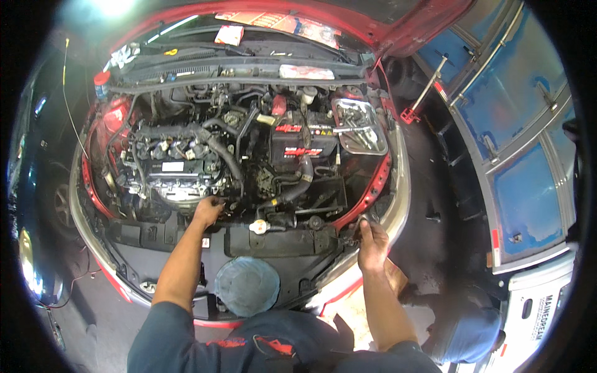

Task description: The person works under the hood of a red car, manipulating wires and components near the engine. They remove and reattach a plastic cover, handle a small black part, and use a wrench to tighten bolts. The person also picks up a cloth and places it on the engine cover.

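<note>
In the head view, I lean over an open engine bay, and the engine (177, 166) I am reaching into sits at 9 o'clock from the middle. My left hand (210, 211) is between 8 and 9 o'clock, fingers bent at the engine's lower front edge; I cannot tell whether they grip anything. My right hand (372, 244) is at 4 o'clock, by the front edge of the bay, with fingers curled toward the thumb; whether something small is pinched there, I cannot make out. A black battery (303, 144) stands at 12 o'clock, and a metal tray (368, 149) of loose parts and tools lies between 1 and 2. A white cap (257, 227) shows between 7 and 8, and a round pale-blue thing (247, 287) at 7, nearer my body.
</note>
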{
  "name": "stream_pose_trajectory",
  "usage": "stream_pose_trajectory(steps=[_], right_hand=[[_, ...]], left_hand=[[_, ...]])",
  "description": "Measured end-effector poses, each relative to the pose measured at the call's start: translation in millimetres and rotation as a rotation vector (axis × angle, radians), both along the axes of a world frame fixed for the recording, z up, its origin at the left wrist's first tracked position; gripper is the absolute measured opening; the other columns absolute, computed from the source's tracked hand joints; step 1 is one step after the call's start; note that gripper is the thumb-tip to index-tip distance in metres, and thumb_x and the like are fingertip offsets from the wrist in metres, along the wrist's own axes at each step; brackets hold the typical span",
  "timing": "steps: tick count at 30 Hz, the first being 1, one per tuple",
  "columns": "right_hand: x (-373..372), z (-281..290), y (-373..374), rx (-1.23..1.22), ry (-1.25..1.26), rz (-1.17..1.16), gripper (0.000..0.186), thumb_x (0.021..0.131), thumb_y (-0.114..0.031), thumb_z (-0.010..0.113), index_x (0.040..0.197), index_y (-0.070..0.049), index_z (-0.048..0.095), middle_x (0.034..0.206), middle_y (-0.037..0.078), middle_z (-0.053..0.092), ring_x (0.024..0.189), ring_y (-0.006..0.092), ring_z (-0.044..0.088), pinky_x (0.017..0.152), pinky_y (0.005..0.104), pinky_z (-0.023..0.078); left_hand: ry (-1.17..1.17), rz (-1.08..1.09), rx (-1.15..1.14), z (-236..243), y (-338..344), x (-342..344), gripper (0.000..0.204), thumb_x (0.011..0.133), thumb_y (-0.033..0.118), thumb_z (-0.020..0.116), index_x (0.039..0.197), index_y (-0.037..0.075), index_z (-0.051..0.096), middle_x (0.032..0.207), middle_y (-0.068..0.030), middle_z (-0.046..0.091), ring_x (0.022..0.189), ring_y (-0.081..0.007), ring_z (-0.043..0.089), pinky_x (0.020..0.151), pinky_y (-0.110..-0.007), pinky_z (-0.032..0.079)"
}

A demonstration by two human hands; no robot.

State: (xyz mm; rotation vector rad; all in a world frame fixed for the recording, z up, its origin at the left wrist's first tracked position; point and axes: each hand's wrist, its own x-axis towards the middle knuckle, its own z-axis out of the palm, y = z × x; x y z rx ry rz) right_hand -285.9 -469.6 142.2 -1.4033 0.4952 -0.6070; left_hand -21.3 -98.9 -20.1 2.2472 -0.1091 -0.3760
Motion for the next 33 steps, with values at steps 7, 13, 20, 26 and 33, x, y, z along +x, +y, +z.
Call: stream_pose_trajectory(steps=[7, 13, 20, 26, 33], right_hand=[[136, -42, -54, 0.111, -0.147, 0.252, 0.012, 0.095, -0.01, 0.061, 0.095, 0.001, 0.068, 0.086, 0.003, 0.07, 0.08, 0.0116, 0.064, 0.074, 0.026, 0.05], [165, -74, -61, -0.345, 0.158, 0.359, 0.03, 0.094, -0.027, 0.063, 0.099, 0.003, 0.067, 0.086, 0.008, 0.069, 0.079, 0.015, 0.061, 0.076, 0.0305, 0.048], [158, -78, -41, -0.184, 0.005, 0.551, 0.016, 0.093, -0.013, 0.063, 0.101, -0.001, 0.069, 0.083, 0.01, 0.069, 0.077, 0.0135, 0.066, 0.07, 0.0262, 0.051], [157, -82, -45, -0.201, -0.015, 0.558, 0.017, 0.089, -0.007, 0.065, 0.104, 0.0, 0.069, 0.088, 0.016, 0.071, 0.078, 0.0194, 0.068, 0.074, 0.0299, 0.052], [158, -85, -42, -0.065, 0.034, 0.487, 0.019, 0.092, -0.006, 0.062, 0.107, 0.005, 0.066, 0.085, 0.004, 0.066, 0.072, 0.0062, 0.057, 0.063, 0.0212, 0.048]], left_hand=[[-0.085, 0.055, -0.075, 119, -23, 12, 0.023, 0.088, 0.018, 0.066, 0.098, -0.003, 0.067, 0.074, -0.0067, 0.068, 0.062, -0.0137, 0.061, 0.059, -0.029, 0.05], [-0.436, -0.13, 0.057, 230, -146, 105, 0.033, 0.088, 0.028, 0.069, 0.097, -0.004, 0.067, 0.079, -0.0099, 0.067, 0.072, -0.0129, 0.06, 0.069, -0.031, 0.05], [-0.814, 0.03, 0.108, 276, -290, 265, 0.035, 0.085, 0.034, 0.068, 0.103, 0.005, 0.07, 0.103, -0.0172, 0.07, 0.098, -0.0312, 0.067, 0.087, -0.039, 0.052], [-0.769, 0.22, 0.13, 277, -365, 334, 0.027, 0.082, 0.034, 0.07, 0.102, 0.017, 0.074, 0.1, -0.0113, 0.072, 0.098, -0.0293, 0.068, 0.087, -0.039, 0.053], [-0.844, 0.093, 0.03, 261, -328, 350, 0.032, 0.084, 0.028, 0.068, 0.106, 0.004, 0.07, 0.105, -0.0154, 0.071, 0.1, -0.0304, 0.067, 0.089, -0.037, 0.052]])
